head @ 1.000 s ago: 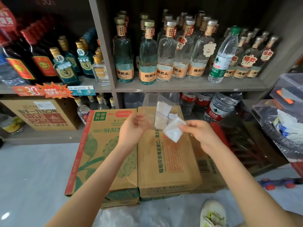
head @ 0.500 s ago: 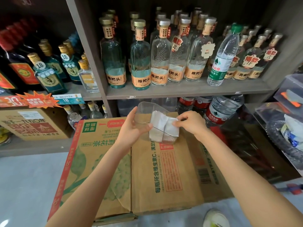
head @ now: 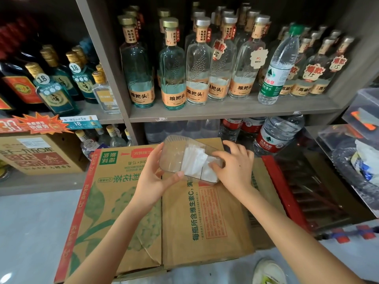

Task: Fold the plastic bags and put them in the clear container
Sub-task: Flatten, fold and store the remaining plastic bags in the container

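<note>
The clear container (head: 174, 158) has been tipped further sideways since a moment ago. It is gripped by the left hand (head: 151, 181) above cardboard boxes (head: 205, 212), while folded plastic bags (head: 194, 162) inside are held by the right hand (head: 235, 169), fingers curled.

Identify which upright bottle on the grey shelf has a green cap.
The clear plastic water bottle with the green-and-white label, right of the orange-labelled glass bottles, whose caps are gold or silver.
</note>
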A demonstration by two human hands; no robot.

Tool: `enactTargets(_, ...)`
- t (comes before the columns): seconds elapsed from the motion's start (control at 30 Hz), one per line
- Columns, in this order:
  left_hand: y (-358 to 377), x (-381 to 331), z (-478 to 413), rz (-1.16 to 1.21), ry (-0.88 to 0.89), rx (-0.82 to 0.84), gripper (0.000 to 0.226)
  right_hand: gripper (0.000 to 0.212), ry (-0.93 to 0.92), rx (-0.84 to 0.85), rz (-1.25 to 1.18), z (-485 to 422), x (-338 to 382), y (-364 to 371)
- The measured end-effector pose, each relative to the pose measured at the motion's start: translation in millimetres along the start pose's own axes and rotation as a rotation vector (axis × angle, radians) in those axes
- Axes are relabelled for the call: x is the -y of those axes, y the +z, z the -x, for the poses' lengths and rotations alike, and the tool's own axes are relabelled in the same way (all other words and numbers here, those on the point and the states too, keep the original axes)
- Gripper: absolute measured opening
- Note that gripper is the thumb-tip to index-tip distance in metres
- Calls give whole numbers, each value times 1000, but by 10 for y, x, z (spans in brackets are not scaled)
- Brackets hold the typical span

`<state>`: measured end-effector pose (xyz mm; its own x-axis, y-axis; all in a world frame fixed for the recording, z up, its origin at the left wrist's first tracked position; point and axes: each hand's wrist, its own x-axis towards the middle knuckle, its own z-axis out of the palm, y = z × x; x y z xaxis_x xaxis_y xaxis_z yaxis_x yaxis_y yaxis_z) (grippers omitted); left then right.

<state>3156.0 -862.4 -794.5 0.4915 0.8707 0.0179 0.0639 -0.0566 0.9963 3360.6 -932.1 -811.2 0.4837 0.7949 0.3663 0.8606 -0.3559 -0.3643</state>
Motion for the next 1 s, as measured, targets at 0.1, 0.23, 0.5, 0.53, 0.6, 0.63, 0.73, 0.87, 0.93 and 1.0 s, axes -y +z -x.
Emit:
enactTargets(0.1, -12, 11, 12, 1, 4, 1, 80, 24, -15, -55, -88, 79, -9, -88)
enactTargets(0.23, -12, 7, 27, -12, 19, 6, 80, 28, 41, 98, -19, 86, 33, -148)
enactTargets(0.5, 7, -28, 47, -24, 23, 9, 76, 49, 137, 411, 216, -41, 183, -45)
enactTargets(0.53, 9, -22, 39, -25, 20, 7, 77, 49, 149, 425, 209, -55, 187, -48)
enactTargets(0.6, 13, -15, 30, -29, 12, -1, 79, 48, 154, 444, 190, -74, 188, -68)
enactTargets(0.63, 15, -17, 28, -32, 7, -6, 81, 48, 153, 443, 165, -72, 182, -82)
enactTargets(0.73, 21, -24, 25, -53, -14, -15, 80, 44, 191, 365, 4, -21, 131, -185)
enactTargets(0.87, 64, -40, -56, -76, -43, -23, 82, 36, 274, 251, -186, 153, -1, -417)
enactTargets(0.93, 80, -67, -125, -101, -64, -20, 86, 34, 310, 211, -259, 288, -62, -494)
enactTargets(1.0, 84, -86, -210, -118, -92, -20, 87, 28, 348, 177, -346, 444, -104, -526)
